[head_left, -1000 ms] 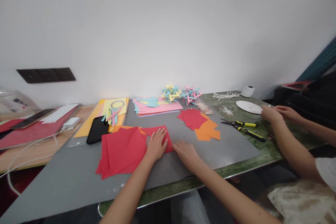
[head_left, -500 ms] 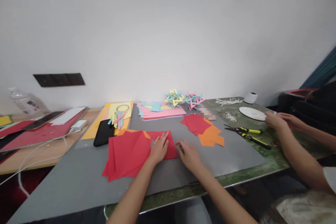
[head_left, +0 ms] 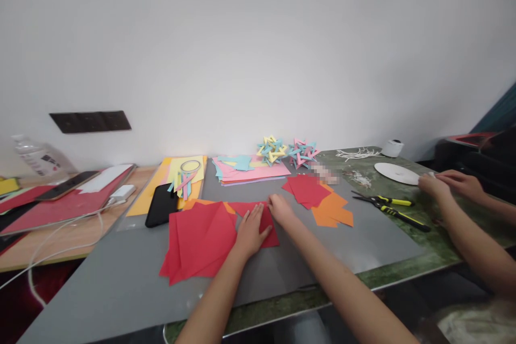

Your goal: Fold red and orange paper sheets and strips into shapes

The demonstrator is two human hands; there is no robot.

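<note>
My left hand (head_left: 250,232) lies flat, fingers spread, on a folded red paper sheet (head_left: 266,226) on the grey mat (head_left: 121,274). My right hand (head_left: 280,209) touches the far right corner of that same sheet with its fingertips. To the left of it lies a loose pile of red sheets (head_left: 197,239) over an orange sheet (head_left: 201,203).
A black phone (head_left: 161,205), yellow sheets with a tape ring (head_left: 189,165), pink and blue sheets (head_left: 250,168) and two folded paper stars (head_left: 288,150) lie behind. Red and orange squares (head_left: 318,199), pliers (head_left: 389,207) and a white disc (head_left: 395,173) are at right, beside another person's hands (head_left: 447,185).
My right hand has moved from the near right edge of the red sheet up to its far right corner. My left hand stays flat on the sheet. The view has shifted slightly.
</note>
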